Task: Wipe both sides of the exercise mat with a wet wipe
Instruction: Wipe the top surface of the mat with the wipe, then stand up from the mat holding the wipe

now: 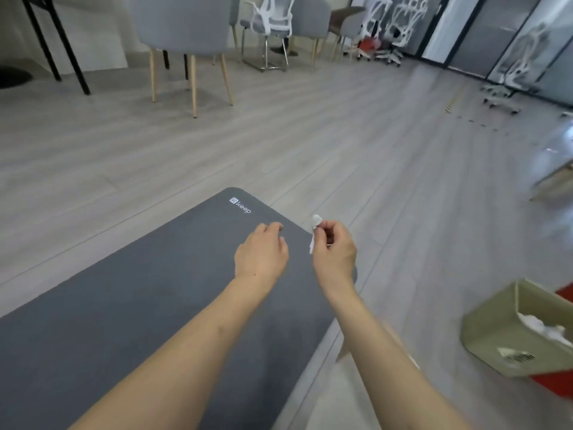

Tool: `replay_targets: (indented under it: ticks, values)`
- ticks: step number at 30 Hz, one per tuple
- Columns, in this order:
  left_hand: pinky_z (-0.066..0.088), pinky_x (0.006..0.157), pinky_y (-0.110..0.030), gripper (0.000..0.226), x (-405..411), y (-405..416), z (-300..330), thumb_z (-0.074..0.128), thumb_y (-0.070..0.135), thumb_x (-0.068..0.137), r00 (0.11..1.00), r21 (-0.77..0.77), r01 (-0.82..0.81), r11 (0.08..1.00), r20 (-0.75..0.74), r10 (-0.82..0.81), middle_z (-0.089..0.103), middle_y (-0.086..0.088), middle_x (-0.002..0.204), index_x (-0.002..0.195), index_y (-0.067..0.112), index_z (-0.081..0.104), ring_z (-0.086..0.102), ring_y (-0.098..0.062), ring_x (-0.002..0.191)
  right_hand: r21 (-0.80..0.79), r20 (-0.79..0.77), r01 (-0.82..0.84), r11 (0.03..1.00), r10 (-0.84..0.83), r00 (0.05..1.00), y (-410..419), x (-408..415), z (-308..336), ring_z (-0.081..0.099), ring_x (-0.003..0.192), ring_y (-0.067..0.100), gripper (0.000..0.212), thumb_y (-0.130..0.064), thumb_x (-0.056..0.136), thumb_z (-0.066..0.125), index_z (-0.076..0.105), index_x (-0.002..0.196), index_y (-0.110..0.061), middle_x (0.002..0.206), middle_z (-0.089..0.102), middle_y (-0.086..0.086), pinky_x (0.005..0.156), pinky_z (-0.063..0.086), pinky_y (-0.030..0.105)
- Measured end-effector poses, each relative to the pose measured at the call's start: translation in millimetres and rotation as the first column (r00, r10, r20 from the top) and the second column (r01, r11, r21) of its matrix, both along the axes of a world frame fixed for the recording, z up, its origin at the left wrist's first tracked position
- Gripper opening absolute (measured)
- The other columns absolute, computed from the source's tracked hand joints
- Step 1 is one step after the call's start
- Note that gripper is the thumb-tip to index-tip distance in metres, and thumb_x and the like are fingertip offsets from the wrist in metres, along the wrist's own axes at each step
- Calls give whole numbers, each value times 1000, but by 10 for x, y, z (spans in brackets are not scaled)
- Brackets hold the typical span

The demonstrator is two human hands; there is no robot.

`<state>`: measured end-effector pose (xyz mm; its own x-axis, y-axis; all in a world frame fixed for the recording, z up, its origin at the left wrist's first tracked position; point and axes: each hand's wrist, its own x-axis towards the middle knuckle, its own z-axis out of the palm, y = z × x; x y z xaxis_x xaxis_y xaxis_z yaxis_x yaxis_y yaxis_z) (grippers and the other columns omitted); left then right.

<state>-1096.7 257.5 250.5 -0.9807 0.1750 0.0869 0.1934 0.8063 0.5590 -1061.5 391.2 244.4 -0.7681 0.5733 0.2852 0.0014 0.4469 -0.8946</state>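
A dark grey exercise mat [130,305] lies flat on the pale wood-look floor [279,144], running from the lower left toward centre, w/ a small white "keep" logo [240,205] near its far rounded corner. Both bare forearms reach in from the bottom edge. The left hand [262,254] hangs over the mat's far end, back of hand up, fingers loosely curled, holding nothing; can't tell if fingertips touch the mat. The right hand [333,251] is just beside the mat's right edge, its grip clamped on a small crumpled white wet wipe [314,226], pinched btwn thumb and fingers, a strip of it dangling below. The two hands are near each other, not touching. At lower right, on the floor, an olive-green bin [496,336] tilts in the view w/ white crumpled stuff inside, something red just behind it. Farther back: grey chairs [183,26] w/ light wood legs, white office chairs [273,17], glass partitions [496,32]; right side blurred.
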Motion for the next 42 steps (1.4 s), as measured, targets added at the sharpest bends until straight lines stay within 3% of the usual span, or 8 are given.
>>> replay_targets:
  ticks: [4,10,14,19,23,29,36,42]
  values:
    - [47,89,-41,37,116,1040,56,39,29,106,987,-17,151,988,-47,-152,57,-1,136,141,27,52,60,-25,118,-28,-59,139,990,-140,988,964,241,-16,65,80,17,12,-29,100,59,62,88,-30,86,67,-3,73,55,42]
    - [48,87,-39,40,266,2501,-258,39,32,105,919,-105,383,918,-56,-390,56,-3,138,143,26,52,60,-27,118,-33,-62,317,948,-318,946,2373,800,-463,63,83,15,11,-19,99,59,64,91,-25,90,66,-2,75,51,32]
    - [49,87,-38,42,345,3350,-696,36,33,107,845,-203,524,827,-3,-535,54,-1,141,146,26,48,59,-25,118,26,39,412,911,-413,910,3227,1207,-1123,59,82,11,12,-16,99,59,63,90,-23,90,62,-4,71,44,24]
    - [53,87,-41,42,329,4009,-1409,34,33,107,782,-277,619,734,131,-610,55,-2,138,146,26,46,61,-26,112,68,272,475,877,-474,837,4012,1622,-2243,57,83,17,15,-10,96,60,62,86,-20,89,60,0,73,40,31]
    - [51,87,-39,42,499,4322,-2016,34,33,107,739,-330,671,664,235,-631,54,-2,138,147,25,45,61,-26,112,77,460,450,890,-432,775,4320,1849,-3089,59,92,21,13,-5,94,61,66,90,-16,93,63,4,77,34,24]
    - [52,88,-38,42,487,4398,-2524,35,33,107,736,-367,677,638,360,-573,54,1,138,147,28,46,62,-23,112,88,622,371,924,-342,704,4596,1876,-3844,59,100,25,11,-6,93,60,69,92,-12,101,64,6,85,42,29]
    - [47,82,-35,43,548,4175,-2685,34,31,107,776,-444,631,636,367,-513,53,1,140,149,26,44,60,-22,115,232,642,227,946,-325,695,4564,1858,-3975,58,103,31,14,-16,95,60,70,104,-11,104,64,9,87,46,39]
    - [50,84,-38,43,453,3892,-2512,35,34,107,833,-437,553,709,293,-469,54,2,140,148,28,46,60,-23,116,291,501,170,942,-301,811,4292,1626,-3627,58,103,29,15,-14,92,66,72,106,-11,106,64,7,91,50,40]
